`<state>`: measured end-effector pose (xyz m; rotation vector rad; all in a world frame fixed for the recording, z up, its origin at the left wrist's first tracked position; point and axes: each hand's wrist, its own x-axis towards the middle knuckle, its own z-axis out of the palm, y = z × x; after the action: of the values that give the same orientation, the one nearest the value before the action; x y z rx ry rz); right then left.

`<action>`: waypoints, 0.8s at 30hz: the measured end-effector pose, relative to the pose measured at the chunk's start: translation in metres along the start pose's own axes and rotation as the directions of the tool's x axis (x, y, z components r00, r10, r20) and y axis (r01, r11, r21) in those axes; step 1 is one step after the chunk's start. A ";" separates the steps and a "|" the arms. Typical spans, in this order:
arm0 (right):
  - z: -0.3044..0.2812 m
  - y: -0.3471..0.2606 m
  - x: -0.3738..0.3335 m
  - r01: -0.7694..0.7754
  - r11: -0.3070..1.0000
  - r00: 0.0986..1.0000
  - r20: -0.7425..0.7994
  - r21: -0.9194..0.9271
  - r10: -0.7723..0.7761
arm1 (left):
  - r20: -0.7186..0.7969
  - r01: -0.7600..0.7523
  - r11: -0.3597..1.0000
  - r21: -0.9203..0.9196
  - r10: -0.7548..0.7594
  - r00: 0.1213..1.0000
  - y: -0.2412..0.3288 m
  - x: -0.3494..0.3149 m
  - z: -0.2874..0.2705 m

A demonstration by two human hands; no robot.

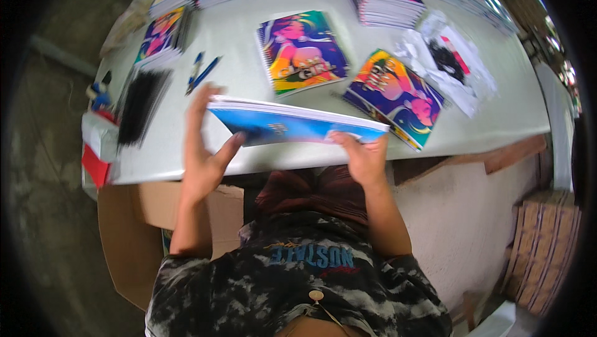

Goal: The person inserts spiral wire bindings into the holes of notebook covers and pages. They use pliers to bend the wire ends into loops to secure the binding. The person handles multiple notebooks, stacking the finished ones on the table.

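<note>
Workshop, stacked notebooks (pixel 388 12), white table (pixel 230 38), cardboard box (pixel 129 237)

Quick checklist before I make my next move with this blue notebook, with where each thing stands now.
1. Right grip on the blue notebook: ok, thumb on the cover at its right end.
2. Left grip firm: cannot tell; it is at the left end, but blurred.
3. Pages even: cannot tell; edges blurred.
4. Pens apart from the blue notebook: ok, on the table beyond its left end.
5. Table bare around the right end: not ok, a colourful notebook lies there.
6. Plastic bag apart from the right grip: ok.
</note>
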<state>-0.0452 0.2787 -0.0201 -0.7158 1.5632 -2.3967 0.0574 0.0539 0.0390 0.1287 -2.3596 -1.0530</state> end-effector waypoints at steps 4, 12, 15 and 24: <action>-0.006 0.031 0.002 -0.088 0.996 0.994 0.059 -0.029 0.089 | 0.157 0.402 0.686 -0.607 -0.392 0.906 -0.081 -0.035 0.069; -0.014 0.009 0.019 0.019 0.960 0.983 0.178 -0.281 0.032 | -0.098 0.201 0.782 0.590 -0.177 0.979 -0.135 -0.014 -0.030; -0.017 0.008 0.019 0.064 0.956 0.975 0.223 -0.285 0.002 | -0.473 0.528 0.220 0.820 -0.260 0.842 -0.183 -0.030 -0.113; -0.016 0.001 0.024 0.230 0.914 0.933 0.345 -0.335 -0.108 | -0.482 0.538 0.425 0.728 -0.241 0.843 -0.170 -0.056 -0.119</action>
<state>-0.0739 0.2811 -0.0190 -1.2939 1.8890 -1.9669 0.1443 -0.1252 -0.0417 1.1936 -2.3543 0.1125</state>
